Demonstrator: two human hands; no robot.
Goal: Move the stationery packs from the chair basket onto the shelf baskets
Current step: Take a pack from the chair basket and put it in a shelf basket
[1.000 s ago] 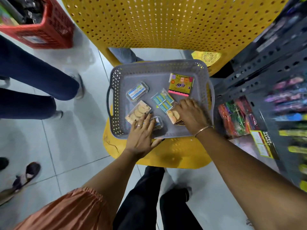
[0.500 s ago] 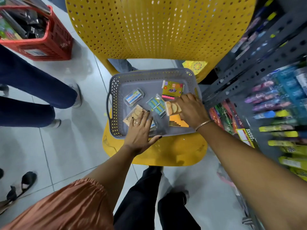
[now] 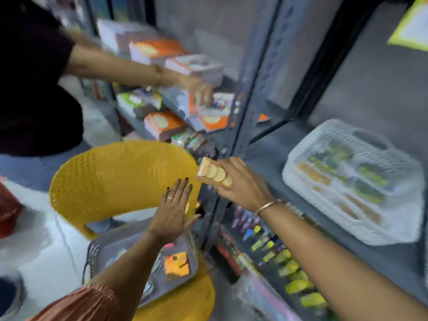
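Note:
My right hand point(image 3: 240, 181) grips a clear pack of round cream-coloured pieces point(image 3: 214, 174), held up in the air beside the grey shelf upright. My left hand point(image 3: 172, 210) is spread flat with nothing in it, hovering above the grey basket point(image 3: 95, 253) on the yellow chair point(image 3: 120, 172). An orange pack point(image 3: 177, 266) and other blurred packs lie in that basket, partly hidden by my left arm. A white basket point(image 3: 301, 154) with green and orange packs stands on the shelf to the right.
Another person in a dark top reaches an arm point(image 3: 115, 68) into stacked orange-and-white boxes point(image 3: 162, 126) on the left shelves. A lower shelf holds rows of yellow and coloured items point(image 3: 278, 249). A red basket point(image 3: 7, 212) sits at the left edge.
My right hand has lifted the pack of round pieces out of the grey basket and raised it toward the shelf. My left hand has left the basket. My view has swung up to the shelves.

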